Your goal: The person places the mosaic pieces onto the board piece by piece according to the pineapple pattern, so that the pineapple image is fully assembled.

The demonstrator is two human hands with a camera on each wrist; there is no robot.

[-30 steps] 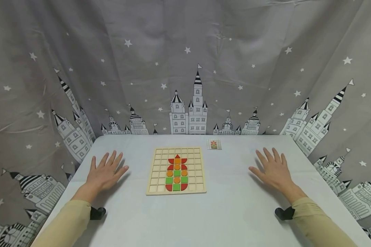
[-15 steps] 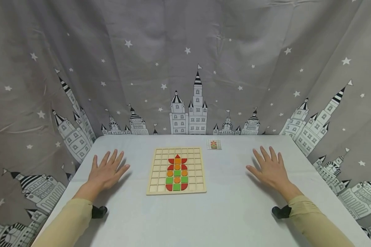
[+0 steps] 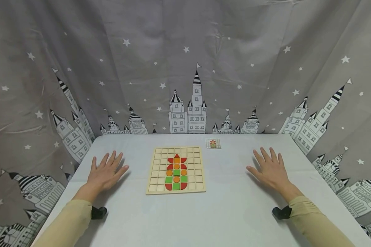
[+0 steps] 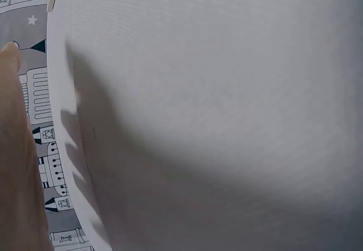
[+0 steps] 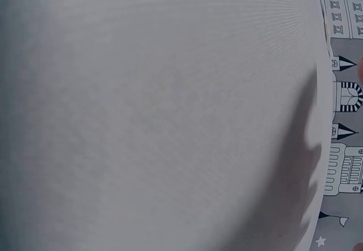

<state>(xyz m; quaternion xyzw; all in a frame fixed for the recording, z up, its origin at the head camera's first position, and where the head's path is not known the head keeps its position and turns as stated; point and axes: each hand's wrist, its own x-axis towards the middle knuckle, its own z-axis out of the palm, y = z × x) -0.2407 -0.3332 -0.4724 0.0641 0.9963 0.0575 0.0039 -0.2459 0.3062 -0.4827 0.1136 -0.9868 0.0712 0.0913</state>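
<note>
A pale wooden grid board [image 3: 156,176] lies near the middle of the white table. Red, orange and green pieces on it form a pineapple-like figure, with an orange round piece [image 3: 176,179] low in the middle and a red triangle [image 3: 177,156] at the top. My left hand [image 3: 103,175], fingers spread and holding nothing, is left of the board, its shadow beside it. To the board's right, my right hand [image 3: 270,171] is likewise spread and holds nothing. Behind the board lies a small picture card [image 3: 213,143] with a similar figure. The left wrist view catches only part of the left hand [image 4: 20,160].
The white table [image 3: 179,219] reaches back to a grey curtain [image 3: 235,34] printed with stars and castles. A black wrist mount [image 3: 99,212] sits at the left cuff, and another black mount [image 3: 281,212] at the right cuff.
My right hand has shifted slightly left since a second ago. The left hand stays nearly in place, and the board, pieces and card have not moved on the table.
</note>
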